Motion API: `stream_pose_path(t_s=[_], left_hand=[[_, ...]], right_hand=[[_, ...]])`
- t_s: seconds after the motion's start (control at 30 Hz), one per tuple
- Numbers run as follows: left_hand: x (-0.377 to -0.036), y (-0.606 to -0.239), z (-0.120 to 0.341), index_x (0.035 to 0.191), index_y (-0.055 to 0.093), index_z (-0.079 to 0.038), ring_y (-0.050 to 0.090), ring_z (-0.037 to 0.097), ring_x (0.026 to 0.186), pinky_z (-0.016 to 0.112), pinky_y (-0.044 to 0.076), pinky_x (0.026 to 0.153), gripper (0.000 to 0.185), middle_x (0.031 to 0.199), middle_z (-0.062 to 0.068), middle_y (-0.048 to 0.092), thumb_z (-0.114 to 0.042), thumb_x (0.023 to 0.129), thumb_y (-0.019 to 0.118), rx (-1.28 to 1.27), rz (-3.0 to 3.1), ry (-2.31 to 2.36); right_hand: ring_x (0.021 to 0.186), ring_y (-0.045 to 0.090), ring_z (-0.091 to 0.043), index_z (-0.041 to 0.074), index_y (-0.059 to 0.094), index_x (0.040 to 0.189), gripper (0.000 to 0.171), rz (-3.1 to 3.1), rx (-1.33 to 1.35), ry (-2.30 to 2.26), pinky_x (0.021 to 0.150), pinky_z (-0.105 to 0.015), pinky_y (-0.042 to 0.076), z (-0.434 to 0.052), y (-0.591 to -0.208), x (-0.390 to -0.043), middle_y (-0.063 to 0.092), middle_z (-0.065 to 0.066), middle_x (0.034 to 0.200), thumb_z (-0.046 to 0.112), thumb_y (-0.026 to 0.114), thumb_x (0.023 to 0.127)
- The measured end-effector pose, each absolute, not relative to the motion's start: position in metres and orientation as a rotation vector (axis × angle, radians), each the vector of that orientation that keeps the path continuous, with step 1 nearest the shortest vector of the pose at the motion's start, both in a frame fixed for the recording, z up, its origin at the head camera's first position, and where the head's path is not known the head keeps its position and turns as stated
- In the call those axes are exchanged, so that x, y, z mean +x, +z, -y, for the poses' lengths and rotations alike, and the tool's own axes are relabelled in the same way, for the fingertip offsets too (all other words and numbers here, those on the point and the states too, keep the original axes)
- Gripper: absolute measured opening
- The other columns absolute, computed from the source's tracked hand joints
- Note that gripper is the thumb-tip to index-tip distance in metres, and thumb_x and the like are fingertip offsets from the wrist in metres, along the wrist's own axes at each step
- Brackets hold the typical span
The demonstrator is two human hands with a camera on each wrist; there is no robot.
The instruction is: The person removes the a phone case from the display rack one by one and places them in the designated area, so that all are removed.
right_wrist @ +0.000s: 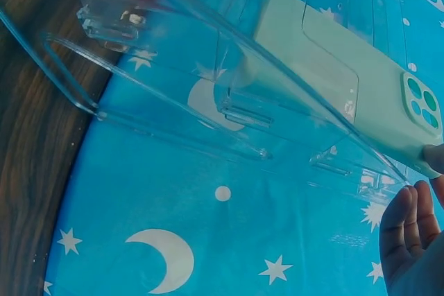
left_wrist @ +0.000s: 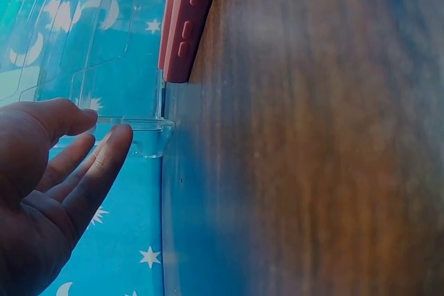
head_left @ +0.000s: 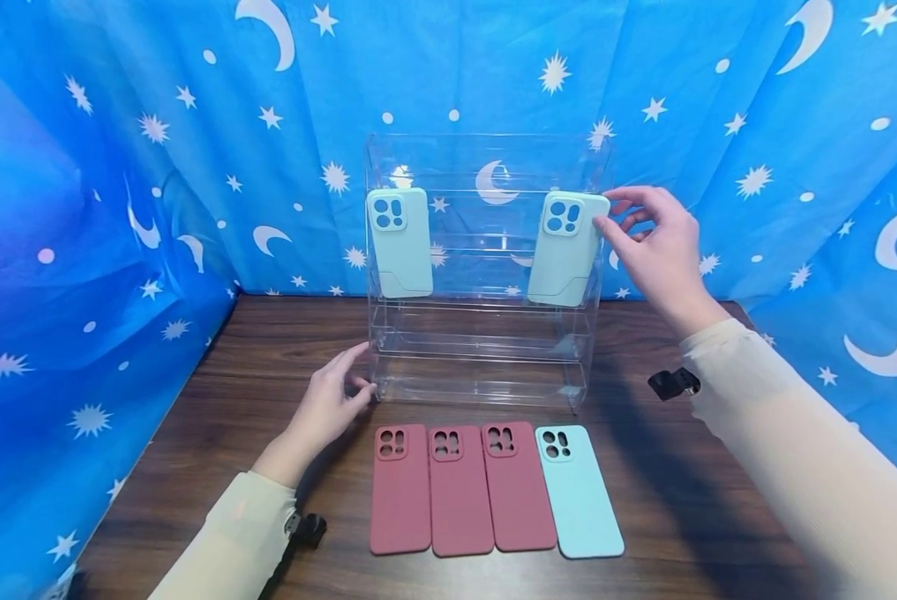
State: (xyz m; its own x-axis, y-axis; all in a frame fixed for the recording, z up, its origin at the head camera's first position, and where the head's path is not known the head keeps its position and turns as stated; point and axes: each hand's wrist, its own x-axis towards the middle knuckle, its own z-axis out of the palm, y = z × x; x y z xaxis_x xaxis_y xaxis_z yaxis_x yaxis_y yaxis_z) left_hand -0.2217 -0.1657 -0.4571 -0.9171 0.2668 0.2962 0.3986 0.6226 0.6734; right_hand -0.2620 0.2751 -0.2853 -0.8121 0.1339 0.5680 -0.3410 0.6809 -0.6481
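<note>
Phone cases [head_left: 406, 258]: two mint racked, your right hand [head_left: 662, 237] pinching one's edge, left hand [head_left: 328, 404] loosely open at the rack [head_left: 486, 390]; three red cases [head_left: 459, 508], one mint case [head_left: 587, 508] apparently left, on the surface [head_left: 231, 392].

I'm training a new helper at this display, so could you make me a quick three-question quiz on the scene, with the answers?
1. How many red phone cases lie on the wooden table?
2. True or false: the left hand is holding a phone case.
3. What colour is the upright case that the right hand is touching?

Key:
1. Three.
2. False; it is at the clear stand, by a lower corner.
3. Mint green.
</note>
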Motion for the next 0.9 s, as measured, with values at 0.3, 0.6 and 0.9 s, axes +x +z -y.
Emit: stream_pose_path(t_s=[0.3, 0.6, 0.9], left_hand=[[-0.2215, -0.4583, 0.1656, 0.152, 0.047, -0.010, 0.070, 0.016, 0.080, 0.022, 0.058, 0.056, 0.069, 0.123, 0.014, 0.065, 0.002, 0.090, 0.074, -0.558, 2.665, -1.170], [-0.2217, -0.4572, 0.1652, 0.153, 0.047, -0.010, 0.070, 0.018, 0.083, 0.022, 0.058, 0.055, 0.069, 0.132, 0.015, 0.063, 0.003, 0.090, 0.073, -0.553, 2.659, -1.185], [-0.2217, -0.4575, 0.1653, 0.153, 0.047, -0.011, 0.069, 0.015, 0.078, 0.022, 0.058, 0.055, 0.069, 0.124, 0.014, 0.065, 0.002, 0.090, 0.073, -0.553, 2.661, -1.188]], right_hand=[[0.094, 0.056, -0.005, 0.019, 0.071, 0.130, 0.038, 2.276, 0.178, 1.037, 0.072, -0.012, 0.047, -0.2738, -0.2854, -0.2591, 0.063, -0.006, 0.120, 0.037, 0.071, 0.097], [0.097, 0.059, -0.005, 0.023, 0.071, 0.130, 0.037, 2.275, 0.179, 1.083, 0.074, -0.012, 0.049, -0.2751, -0.2853, -0.2567, 0.067, -0.001, 0.115, 0.038, 0.071, 0.097], [0.101, 0.064, -0.003, 0.023, 0.070, 0.129, 0.035, 2.274, 0.177, 1.122, 0.080, -0.010, 0.052, -0.2750, -0.2840, -0.2544, 0.071, -0.001, 0.113, 0.036, 0.072, 0.096]])
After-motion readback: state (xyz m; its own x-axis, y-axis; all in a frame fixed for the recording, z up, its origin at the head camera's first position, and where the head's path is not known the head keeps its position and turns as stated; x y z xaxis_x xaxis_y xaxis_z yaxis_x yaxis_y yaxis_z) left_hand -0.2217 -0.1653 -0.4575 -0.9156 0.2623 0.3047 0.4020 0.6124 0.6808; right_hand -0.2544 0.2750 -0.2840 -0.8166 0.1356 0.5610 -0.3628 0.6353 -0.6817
